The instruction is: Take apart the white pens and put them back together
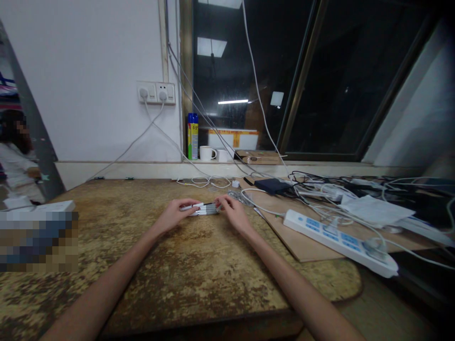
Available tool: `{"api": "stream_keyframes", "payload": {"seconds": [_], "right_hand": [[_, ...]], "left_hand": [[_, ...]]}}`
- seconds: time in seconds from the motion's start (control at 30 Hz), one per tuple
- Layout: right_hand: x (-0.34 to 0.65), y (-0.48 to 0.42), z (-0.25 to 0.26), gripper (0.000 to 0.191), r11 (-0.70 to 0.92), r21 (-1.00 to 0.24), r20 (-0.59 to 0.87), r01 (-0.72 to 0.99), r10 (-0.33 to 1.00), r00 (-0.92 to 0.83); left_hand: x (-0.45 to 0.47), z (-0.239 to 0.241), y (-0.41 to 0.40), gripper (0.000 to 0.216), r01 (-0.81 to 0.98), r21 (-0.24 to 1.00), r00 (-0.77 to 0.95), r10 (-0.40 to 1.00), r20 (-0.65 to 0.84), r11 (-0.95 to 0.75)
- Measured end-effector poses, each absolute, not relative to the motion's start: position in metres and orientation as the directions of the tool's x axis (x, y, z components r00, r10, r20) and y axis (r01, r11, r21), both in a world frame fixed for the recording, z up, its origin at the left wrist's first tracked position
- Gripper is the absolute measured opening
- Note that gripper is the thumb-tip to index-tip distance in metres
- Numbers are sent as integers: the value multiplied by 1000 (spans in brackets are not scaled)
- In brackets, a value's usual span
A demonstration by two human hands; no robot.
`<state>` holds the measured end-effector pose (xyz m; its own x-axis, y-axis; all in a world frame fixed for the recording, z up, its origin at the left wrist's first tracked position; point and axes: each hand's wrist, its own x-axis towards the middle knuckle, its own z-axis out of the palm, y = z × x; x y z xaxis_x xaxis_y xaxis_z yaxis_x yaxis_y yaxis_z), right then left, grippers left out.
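Observation:
Several slim white pens [202,212] with grey ends lie side by side on the worn wooden table, between my two hands. My left hand [173,214] is closed at their left ends, with its thumb and fingers around a white pen whose dark tip points right. At the grey ends, my right hand [232,211] has its fingers pinched together. Something small and reddish shows by those fingertips, too small to name. The right fingers partly cover the pens' right ends.
A white power strip [337,241] lies on a brown board [302,248] at right, among tangled cables and a black box [273,185]. A spray can [192,137] and white mug [206,153] stand on the sill. Another person [16,156] is at far left.

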<state>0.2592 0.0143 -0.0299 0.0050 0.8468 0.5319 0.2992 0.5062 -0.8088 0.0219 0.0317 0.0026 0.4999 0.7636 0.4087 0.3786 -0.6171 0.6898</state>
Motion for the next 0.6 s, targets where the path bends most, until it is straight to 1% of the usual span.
{"api": "stream_keyframes", "payload": {"seconds": [0.13, 0.3, 0.6], "right_hand": [[267, 22, -33, 32, 514, -797, 564, 317, 822, 85], [272, 28, -34, 24, 543, -807, 581, 231, 800, 149], [270, 29, -34, 19, 525, -831, 553, 186, 816, 169]], "left_hand": [[20, 1, 34, 39, 379, 684, 489, 762, 425, -624], [19, -1, 36, 38, 389, 679, 468, 768, 437, -623], [19, -1, 37, 35, 383, 682, 469, 767, 438, -623]]}}
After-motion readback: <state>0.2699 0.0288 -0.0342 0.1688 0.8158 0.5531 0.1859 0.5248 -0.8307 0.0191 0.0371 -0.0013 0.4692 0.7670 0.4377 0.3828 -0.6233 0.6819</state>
